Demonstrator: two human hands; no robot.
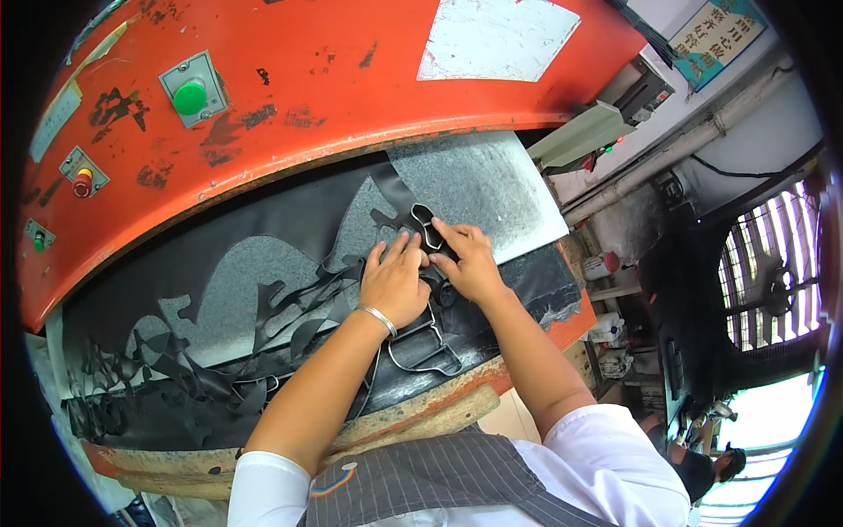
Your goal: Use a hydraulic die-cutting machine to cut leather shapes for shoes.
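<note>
A small metal cutting die (425, 225), a closed loop of thin strip, stands at the right edge of the cut black sheet (281, 215). My right hand (471, 262) has its index finger and thumb on the die, which is partly hidden by the fingers. My left hand (397, 283) rests just beside it, fingers stretched forward over the dark scraps, the tips close to the die. A larger strip-metal die (427, 370) lies below my hands near the front edge. Cut-out gaps in the sheet bare the speckled grey board (474, 180) underneath.
An orange machine body (334, 79) overhangs the back, with a green push button (189, 98) and a red knob (82, 183). Tangled black offcuts (167, 360) cover the left. A worn wooden edge (421, 422) borders the front. A person (716, 465) is at far right.
</note>
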